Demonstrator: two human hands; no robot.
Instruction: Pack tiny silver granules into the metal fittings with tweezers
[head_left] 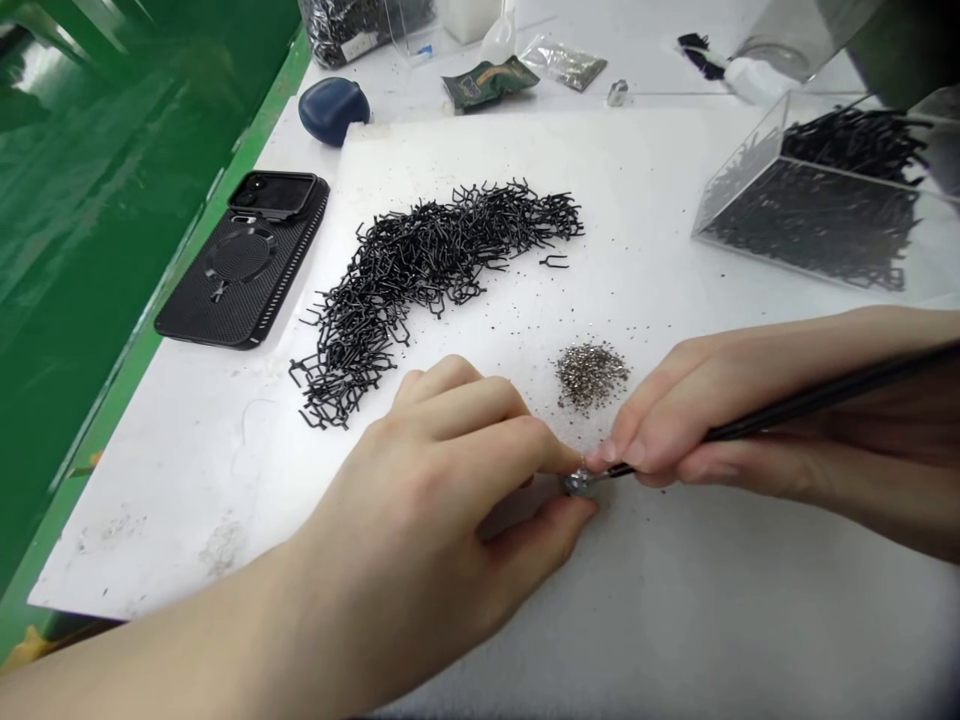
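My left hand (450, 480) reaches in from the lower left, thumb and forefinger pinching a small shiny metal piece (577, 484) just above the white work surface. From the right comes my right hand (720, 420), closed around a slim black tool like tweezers (780, 408). The tool's metal tip meets the small piece, and the right fingertips touch the left forefinger. Right behind the fingertips lies a pile of tiny metallic bits (591, 376). Farther back, many black fork-shaped pieces (435, 250) form a curved heap.
On the left lies a black phone (240, 260), near a dark blue rounded case (334, 110). A clear box (817, 215) of black pieces stands at the right. Along the back are a green packet (491, 82), a clear bag (566, 65) and a small metal part (617, 93).
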